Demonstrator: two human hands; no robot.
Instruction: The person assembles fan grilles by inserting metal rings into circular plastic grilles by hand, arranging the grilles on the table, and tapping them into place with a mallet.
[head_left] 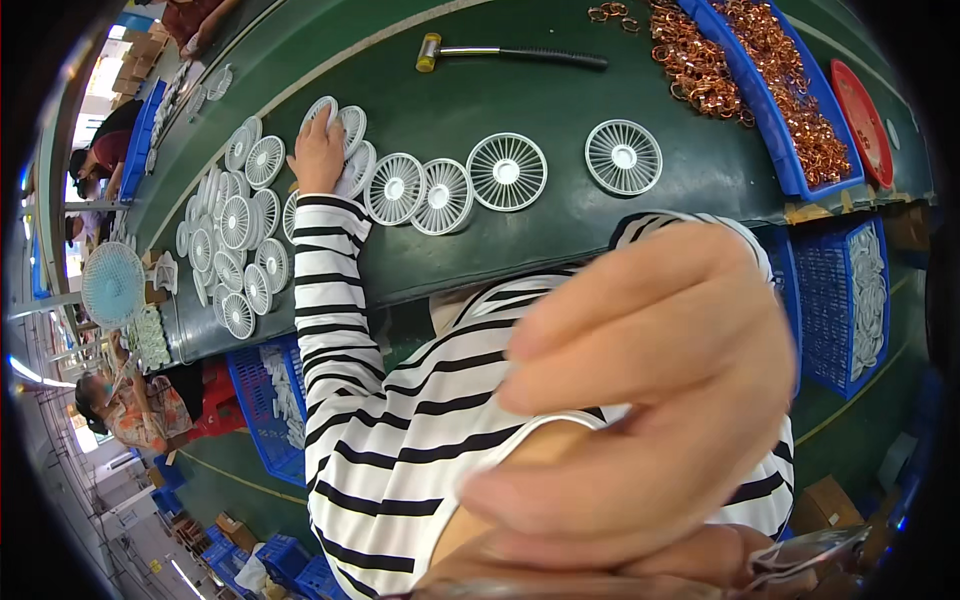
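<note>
My left hand (318, 155) reaches to the far left end of a row of white spoked discs, its fingers bent over the rim of one disc (321, 108). More discs overlap under and beside that hand. My right hand (660, 390) is raised close in front of my chest, large and a little blurred. Its fingers are curled, with a gap between them and the thumb and nothing seen in it. Below the row's right end, a single spoked disc (623, 157) lies apart; another disc (507, 172) lies left of it, beside two overlapping ones.
A hammer (510, 53) with a yellow head lies at the back of the green table (570, 95). Copper-coloured rings (690, 60) are heaped beside a blue tray (790, 170) of more rings. A red lid (862, 125) stands far right. Many discs (238, 222) pile up at left. Blue crates (820, 300) stand below.
</note>
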